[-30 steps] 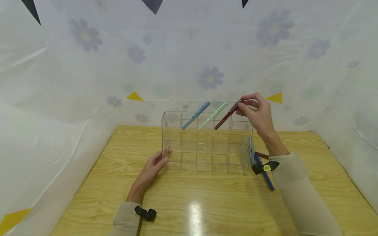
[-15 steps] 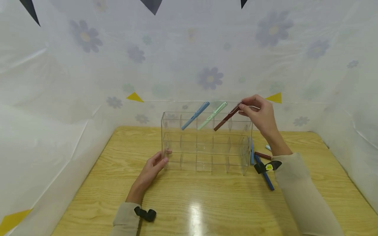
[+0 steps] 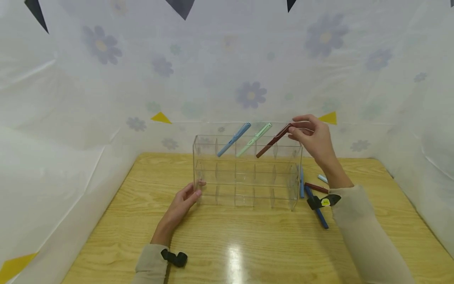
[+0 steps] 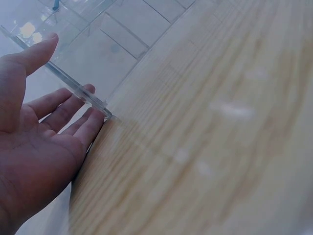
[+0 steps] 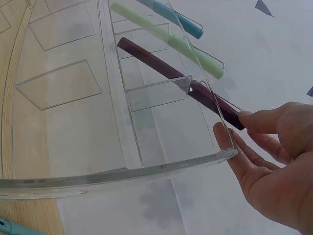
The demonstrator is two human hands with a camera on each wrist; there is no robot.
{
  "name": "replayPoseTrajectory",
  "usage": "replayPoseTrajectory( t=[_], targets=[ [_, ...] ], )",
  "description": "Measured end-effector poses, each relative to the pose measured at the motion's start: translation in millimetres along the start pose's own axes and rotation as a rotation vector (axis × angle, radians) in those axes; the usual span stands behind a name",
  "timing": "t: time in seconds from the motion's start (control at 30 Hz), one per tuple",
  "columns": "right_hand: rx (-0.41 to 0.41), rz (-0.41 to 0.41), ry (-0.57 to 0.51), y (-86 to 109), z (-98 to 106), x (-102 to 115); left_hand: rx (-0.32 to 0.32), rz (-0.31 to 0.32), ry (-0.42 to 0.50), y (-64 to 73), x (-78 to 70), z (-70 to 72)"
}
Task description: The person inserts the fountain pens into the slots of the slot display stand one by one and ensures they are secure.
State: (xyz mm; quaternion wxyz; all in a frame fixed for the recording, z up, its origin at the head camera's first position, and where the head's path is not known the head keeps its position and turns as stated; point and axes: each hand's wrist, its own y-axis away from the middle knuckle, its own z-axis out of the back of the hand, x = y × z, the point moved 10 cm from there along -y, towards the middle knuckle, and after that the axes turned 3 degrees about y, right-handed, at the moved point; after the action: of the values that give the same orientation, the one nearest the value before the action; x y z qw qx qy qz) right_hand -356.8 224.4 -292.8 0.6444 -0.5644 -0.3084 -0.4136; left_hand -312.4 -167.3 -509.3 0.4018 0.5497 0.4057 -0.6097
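A clear acrylic rack (image 3: 244, 178) with several small compartments stands upright on the table. My left hand (image 3: 182, 203) holds its left side edge, thumb in front and fingertips behind; in the left wrist view that edge (image 4: 73, 84) runs between thumb and fingers. At the top right, my right hand (image 3: 313, 136) pinches the cap end of a dark red pen (image 3: 271, 142), which leans in the top row with its lower end inside. Left of it, a pale green pen (image 3: 253, 140) and a blue pen (image 3: 234, 140) lean at a similar slant, caps sticking out above the rack.
Beside the rack's right side lie a blue pen (image 3: 302, 183), a dark blue pen (image 3: 320, 213), another dark red pen (image 3: 315, 187) and a light blue pen (image 3: 322, 178), partly behind the right wrist. A flower-patterned white curtain (image 3: 209, 90) hangs behind the wooden table (image 3: 213, 244).
My right hand has shifted slightly right and down, the dark red pen's cap end sinking a little with it. The light blue pen on the table has come into sight. My left hand stays put.
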Motion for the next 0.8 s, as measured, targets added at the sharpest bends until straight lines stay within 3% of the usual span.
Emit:
replayPoseTrajectory(
  t=[0.43, 0.8],
  targets=[
    [-0.052, 0.065, -0.038, 29.0, 29.6, 12.7, 0.001, 0.0, -0.006, -0.4, -3.8, -2.4],
    [-0.106, 0.029, 0.019, 59.9, 50.2, 2.9, -0.003, 0.004, 0.005, 1.5, -1.5, -0.8]
  ],
)
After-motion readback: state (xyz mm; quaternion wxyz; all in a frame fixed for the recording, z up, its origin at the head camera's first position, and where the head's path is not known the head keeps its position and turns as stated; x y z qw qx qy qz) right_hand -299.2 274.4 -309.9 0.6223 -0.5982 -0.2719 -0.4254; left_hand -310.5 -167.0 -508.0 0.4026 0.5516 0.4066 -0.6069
